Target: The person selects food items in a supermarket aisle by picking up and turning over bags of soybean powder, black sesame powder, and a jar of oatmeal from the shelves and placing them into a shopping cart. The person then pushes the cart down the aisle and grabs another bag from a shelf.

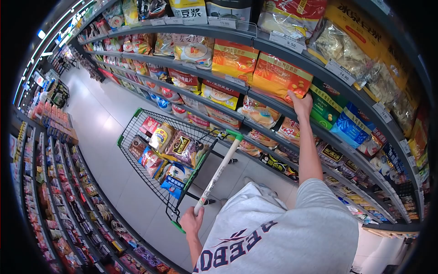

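Note:
My right hand [302, 106] reaches to the shelf on the right and grips the lower right corner of an orange bag [282, 75] with yellow round pieces printed on it. The bag stands on the shelf beside a similar orange bag [234, 58]. A green milk powder bag [326, 102] is just right of my hand. Low in the view, my left hand [191, 220] is closed round the near end of the white handle [218, 176] of a shopping cart [130, 155]. Several packaged foods lie in the cart, among them a brown bag [180, 148] and a blue and white bag [175, 177].
Shelves of bagged foods run along the right, with price tags [340, 72] on their edges. Another shelf unit [68, 196] lines the left side. The tiled aisle floor [98, 137] lies between them. An orange display stack [57, 121] stands farther back on the left.

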